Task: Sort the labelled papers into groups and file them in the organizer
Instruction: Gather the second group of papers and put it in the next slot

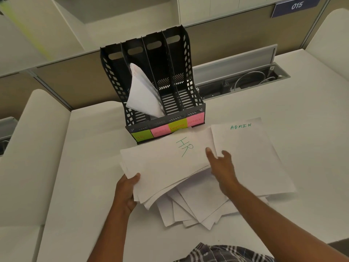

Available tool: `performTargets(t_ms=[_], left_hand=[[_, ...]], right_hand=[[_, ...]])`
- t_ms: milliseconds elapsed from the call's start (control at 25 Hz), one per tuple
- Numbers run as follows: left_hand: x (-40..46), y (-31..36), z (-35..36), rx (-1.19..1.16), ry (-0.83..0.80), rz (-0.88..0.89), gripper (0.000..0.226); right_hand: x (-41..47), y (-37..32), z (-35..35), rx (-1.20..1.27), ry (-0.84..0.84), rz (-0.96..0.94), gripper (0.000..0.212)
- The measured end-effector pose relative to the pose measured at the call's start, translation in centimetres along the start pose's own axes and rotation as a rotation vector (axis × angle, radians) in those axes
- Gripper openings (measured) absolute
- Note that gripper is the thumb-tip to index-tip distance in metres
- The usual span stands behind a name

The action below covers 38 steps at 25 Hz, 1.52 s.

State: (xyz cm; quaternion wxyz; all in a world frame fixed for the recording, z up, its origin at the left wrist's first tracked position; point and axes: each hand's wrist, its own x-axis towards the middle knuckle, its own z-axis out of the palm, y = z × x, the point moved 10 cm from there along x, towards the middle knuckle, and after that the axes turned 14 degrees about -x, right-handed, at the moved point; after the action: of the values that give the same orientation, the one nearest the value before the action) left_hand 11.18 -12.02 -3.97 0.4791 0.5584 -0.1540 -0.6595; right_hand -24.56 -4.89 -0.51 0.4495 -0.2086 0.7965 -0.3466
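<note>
A black four-slot organizer point(181, 72) stands at the back of the white desk, with green and pink sticky labels along its front. A bundle of papers point(143, 93) leans in its second slot from the left. In front lies a stack topped by a sheet marked HR point(166, 161). My left hand point(127, 191) grips this stack at its near left corner. My right hand point(221, 167) rests on the stack's right edge, fingers spread. A sheet marked ADMIN point(251, 152) lies to the right. More loose sheets point(196, 210) fan out underneath.
An open cable trough point(243, 82) with white cables runs behind the desk to the right of the organizer. A partition wall rises behind it. The desk's left edge point(56, 167) drops to a lower surface.
</note>
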Motion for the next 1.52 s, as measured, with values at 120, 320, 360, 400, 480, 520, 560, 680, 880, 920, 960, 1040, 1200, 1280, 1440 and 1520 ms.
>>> performTargets(t_ms=[120,320,360,400,480,520,560,680,880,920,960,1040,1200,1280,1440,1520], left_hand=[[-0.5,-1.5,0.9,-0.094,-0.049,-0.043,0.035],[-1.9,-4.0,2.6,-0.197,-0.157,-0.187,0.046],[-2.1,-4.2,2.7,-0.202,-0.186,-0.206,0.048],[-2.4,-4.5,2.7,-0.192,-0.214,-0.225,0.050],[-2.9,-4.7,3.0,-0.108,-0.292,-0.267,0.050],[-3.1,-4.6,3.5,-0.055,-0.350,-0.285,0.048],[-3.2,-4.2,4.0,-0.012,-0.395,-0.287,0.045],[-1.6,-1.2,3.5,0.243,-0.268,-0.044,0.033],[-0.4,4.2,2.2,1.007,0.258,0.428,0.050],[0.1,3.9,2.1,0.986,0.273,0.375,0.057],[0.4,3.5,2.0,0.945,0.278,0.318,0.061],[0.5,3.0,1.6,0.899,0.307,0.271,0.060],[0.1,3.9,1.4,0.784,0.295,0.348,0.014],[0.5,5.4,0.3,0.536,0.302,0.330,0.014],[1.0,7.7,-4.6,-0.102,0.414,0.135,0.014],[0.8,8.6,-6.5,-0.228,0.431,0.097,0.013]], right_hand=[[-3.2,1.9,4.8,0.274,-0.267,0.160,0.091],[-3.5,1.9,5.1,0.610,-0.183,0.175,0.066],[-3.5,1.4,4.4,0.542,-0.147,0.119,0.073],[-3.5,0.5,3.5,0.409,-0.104,0.026,0.080],[-4.1,-2.0,1.7,0.083,-0.010,-0.195,0.093],[-4.4,-3.1,0.3,-0.038,0.078,-0.265,0.096],[-4.4,-3.8,-1.5,-0.096,0.180,-0.298,0.097],[-2.3,-3.8,-7.3,-0.146,0.414,-0.255,0.096],[1.6,1.8,-11.3,-0.257,0.387,0.012,0.056],[1.9,2.7,-11.5,-0.231,0.391,0.042,0.046],[2.1,3.5,-11.7,-0.207,0.397,0.069,0.041],[2.4,4.6,-11.7,-0.163,0.397,0.105,0.039],[2.6,4.8,-11.7,-0.097,0.397,0.114,0.036],[2.5,4.6,-12.1,-0.078,0.416,0.102,0.035],[2.2,4.2,-12.8,-0.102,0.457,0.077,0.036],[2.2,4.3,-12.4,-0.087,0.445,0.074,0.037]])
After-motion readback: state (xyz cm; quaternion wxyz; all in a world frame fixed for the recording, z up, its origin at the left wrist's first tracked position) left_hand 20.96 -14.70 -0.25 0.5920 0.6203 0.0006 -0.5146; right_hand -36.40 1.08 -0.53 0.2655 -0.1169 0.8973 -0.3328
